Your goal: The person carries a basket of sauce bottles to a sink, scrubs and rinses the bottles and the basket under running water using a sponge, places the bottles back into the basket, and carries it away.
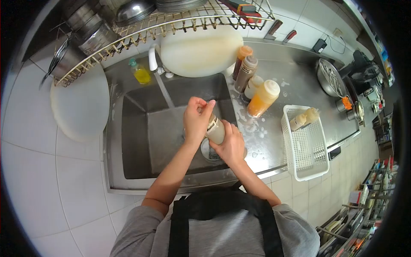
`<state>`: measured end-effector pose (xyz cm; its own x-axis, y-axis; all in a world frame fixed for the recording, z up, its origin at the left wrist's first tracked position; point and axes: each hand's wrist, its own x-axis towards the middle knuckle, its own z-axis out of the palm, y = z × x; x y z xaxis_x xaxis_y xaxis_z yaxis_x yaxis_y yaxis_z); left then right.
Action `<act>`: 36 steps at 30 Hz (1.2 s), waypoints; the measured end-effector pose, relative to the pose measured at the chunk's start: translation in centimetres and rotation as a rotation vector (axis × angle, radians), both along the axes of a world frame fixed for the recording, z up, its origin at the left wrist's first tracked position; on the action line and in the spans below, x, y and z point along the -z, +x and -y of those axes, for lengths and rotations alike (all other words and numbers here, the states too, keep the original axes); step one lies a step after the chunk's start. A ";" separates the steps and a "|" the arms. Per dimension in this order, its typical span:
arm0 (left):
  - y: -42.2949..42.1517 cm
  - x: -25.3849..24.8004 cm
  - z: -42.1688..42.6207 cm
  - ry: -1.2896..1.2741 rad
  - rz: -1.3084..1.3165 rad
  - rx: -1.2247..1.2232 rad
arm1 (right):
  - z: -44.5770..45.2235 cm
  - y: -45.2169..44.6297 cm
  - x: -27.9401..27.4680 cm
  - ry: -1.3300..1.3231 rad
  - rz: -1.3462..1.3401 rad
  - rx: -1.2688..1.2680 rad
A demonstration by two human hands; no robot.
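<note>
Over the sink (137,128), my right hand (231,143) wraps round the lower part of a pale, cloudy squeeze bottle (216,132) with dark lettering. The bottle is tilted. My left hand (198,120) is closed at its upper end, fingers curled and thumb raised. What lies between those fingers is hidden. Water runs from the white tap (153,58) into the sink, behind my left hand. A round drain strainer (209,150) shows below the bottle.
Right of the sink stand an orange-filled squeeze bottle (263,99), a brown one (246,73) and others. A white basket (289,145) holds small bottles (306,118). Behind are a white board (201,51) and yellow soap (140,73). A wire rack (171,25) hangs above.
</note>
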<state>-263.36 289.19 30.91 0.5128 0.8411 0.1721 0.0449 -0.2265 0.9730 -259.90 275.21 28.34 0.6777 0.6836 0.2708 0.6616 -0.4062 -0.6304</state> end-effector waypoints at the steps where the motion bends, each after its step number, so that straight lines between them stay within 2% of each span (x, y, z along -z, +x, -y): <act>1: 0.1 -0.1 0.4 -0.003 -0.048 0.013 | 0.3 0.0 0.3 -0.013 0.154 0.049; 2: 0.1 -0.2 0.9 -0.007 -0.094 0.025 | 0.6 0.2 0.4 -0.038 0.150 0.048; 3: 0.2 -0.4 1.2 -0.008 -0.139 0.036 | 1.0 0.7 0.0 -0.048 -0.024 0.009; 5: 0.4 0.4 1.1 -0.069 -0.008 0.277 | 1.8 1.6 -1.3 -0.062 -0.371 -0.073; 8: 0.0 0.3 0.5 -0.190 0.285 0.626 | 4.0 2.9 -1.2 0.193 -0.876 -0.332; 9: -0.4 0.3 0.2 -0.238 0.404 0.733 | 4.3 3.2 -1.0 0.199 -0.879 -0.311; 10: -0.7 1.4 -1.6 -0.072 0.368 0.820 | 4.6 3.5 -0.5 0.207 -0.886 -0.287; 11: -1.1 4.1 -3.2 -0.071 0.211 0.658 | 4.6 3.6 -0.3 0.224 -0.889 -0.263; 13: -0.6 8.9 -5.5 -0.056 -0.082 0.330 | 4.8 4.4 -0.5 0.216 -0.707 -0.148; 14: -0.8 8.3 -4.8 -0.210 -0.075 0.299 | 5.0 4.6 -0.6 0.208 -0.621 -0.087; 17: -0.1 0.8 1.2 -0.526 0.158 0.403 | 4.2 3.8 -2.9 -0.056 -0.378 0.126; 18: 1.3 1.0 2.3 -0.469 0.175 0.356 | 3.9 3.4 -2.7 -0.037 -0.271 0.137; 20: 2.5 -1.9 3.9 -0.364 0.068 0.377 | 3.5 3.1 -2.0 0.001 -0.051 0.149; 21: 3.0 -3.0 4.4 -0.311 0.014 0.390 | 4.0 3.3 -2.9 0.062 -0.232 0.068; 22: 3.5 -3.1 3.5 -0.340 0.036 0.558 | 4.6 3.6 -4.4 0.130 -0.411 -0.010; 24: 4.3 -3.2 2.6 -0.456 0.237 0.870 | 5.8 5.0 -4.4 0.316 -0.832 -0.255; 25: 4.6 -3.3 2.1 -0.516 0.341 1.021 | 6.4 4.9 -4.4 0.340 -0.899 -0.226; 26: 5.2 -1.7 0.9 -0.366 0.352 1.047 | 6.9 5.0 -4.8 0.365 -0.958 -0.201; 27: 5.3 -0.9 0.4 -0.328 0.251 0.934 | 7.4 5.0 -4.9 0.392 -1.023 -0.171; 29: 5.9 0.1 -0.1 -0.242 0.055 0.718 | 8.5 5.8 -3.5 0.394 -0.806 -0.019; 30: 5.7 1.3 -0.1 -0.296 0.007 0.652 | 9.0 6.2 -3.1 0.387 -0.698 0.057; 33: 6.6 -1.5 5.3 -0.514 0.069 0.609 | 9.1 5.4 -3.8 0.017 -0.202 0.283; 34: 7.4 -1.5 7.0 -0.427 0.070 0.612 | 9.1 5.4 -3.1 -0.015 -0.022 0.281; 35: 8.2 -1.4 8.3 -0.275 0.012 0.571 | 9.5 5.5 -3.1 0.001 -0.133 0.254; 36: 8.6 -2.1 8.6 -0.291 0.021 0.611 | 10.1 5.6 -3.8 0.019 -0.243 0.225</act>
<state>-254.73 280.56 32.96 0.9099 0.4147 -0.0030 -0.0270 0.0664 0.9974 -254.27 265.15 32.12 0.8573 0.5061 0.0940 0.3861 -0.5114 -0.7677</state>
